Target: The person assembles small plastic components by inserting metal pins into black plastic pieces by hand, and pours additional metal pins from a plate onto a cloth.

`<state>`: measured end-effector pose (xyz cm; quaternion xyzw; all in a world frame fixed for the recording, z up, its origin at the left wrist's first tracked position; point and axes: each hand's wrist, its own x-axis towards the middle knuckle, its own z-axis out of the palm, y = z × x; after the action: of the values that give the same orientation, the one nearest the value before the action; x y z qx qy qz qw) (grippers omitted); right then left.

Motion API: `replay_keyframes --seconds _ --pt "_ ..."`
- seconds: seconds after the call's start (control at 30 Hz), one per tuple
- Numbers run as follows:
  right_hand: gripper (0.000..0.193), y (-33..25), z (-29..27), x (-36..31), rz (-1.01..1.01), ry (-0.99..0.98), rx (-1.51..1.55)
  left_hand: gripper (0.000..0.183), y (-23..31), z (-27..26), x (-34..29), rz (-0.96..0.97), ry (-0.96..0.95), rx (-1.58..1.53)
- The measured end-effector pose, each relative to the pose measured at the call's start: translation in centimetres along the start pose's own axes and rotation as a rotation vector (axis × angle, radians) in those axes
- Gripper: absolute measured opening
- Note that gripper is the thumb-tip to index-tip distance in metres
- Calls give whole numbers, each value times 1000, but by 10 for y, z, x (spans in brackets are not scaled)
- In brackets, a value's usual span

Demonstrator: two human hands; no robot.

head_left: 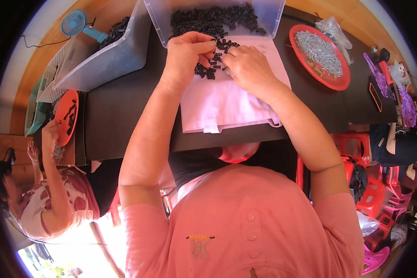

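Your left hand (190, 53) is over the far part of the pink cloth (234, 106), its grip pressed together at thumb and forefinger on a small black piece (213, 40). Your right hand (251, 69) is just beside it, lower on the same cloth, with the fingers bent down toward the loose black parts (208, 73); its fingertips are partly hidden, so you cannot tell from this view whether that grip is pinching anything.

The loose black parts lie in a scattered heap between your two hands, on the cloth's far end. The cloth lies on the dark tabletop (120, 106), its hemmed end near the tabletop's near edge. Beyond your hands, toward the far edge, a clear plastic bin (274, 21) holds many more black parts, its opening facing you.

To your right, near the tabletop's far right corner, a red plate (305, 69) is heaped with small silvery metal pieces (319, 48), and a clear plastic bag (337, 37) lies next to it. To your left, a second bin (109, 69), translucent grey, also contains black parts, with a blue fan (74, 23) at its far side. Past the tabletop's left edge, a co-worker's hand (50, 132) reaches to an orange-red plate (66, 135) bearing black pieces.
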<state>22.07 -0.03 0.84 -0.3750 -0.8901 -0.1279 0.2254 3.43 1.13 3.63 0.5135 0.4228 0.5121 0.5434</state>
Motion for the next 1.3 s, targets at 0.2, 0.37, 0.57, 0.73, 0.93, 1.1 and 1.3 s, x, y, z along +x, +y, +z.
replay_keyframes --seconds 0.2,0.37,0.57,0.73,0.93,1.1,1.3 --pt "11 2 -15 5 209 169 533 13 -5 15 -5 -15 45 -131" --pt "10 -2 -22 5 324 220 846 14 3 23 -16 -75 40 -80" --pt "8 3 -25 5 458 270 1150 14 -1 28 -19 -158 -33 -267" --pt "10 4 -28 8 543 278 1304 11 -1 29 -19 -147 -46 -375" --pt "11 10 -35 8 603 284 1364 11 1 32 -20 -99 -25 -268" --pt "10 8 -31 8 514 318 1158 12 -2 33 -19 -86 -29 -210" --pt "10 6 -38 8 344 337 842 12 -5 33 -19 -27 -35 -100"
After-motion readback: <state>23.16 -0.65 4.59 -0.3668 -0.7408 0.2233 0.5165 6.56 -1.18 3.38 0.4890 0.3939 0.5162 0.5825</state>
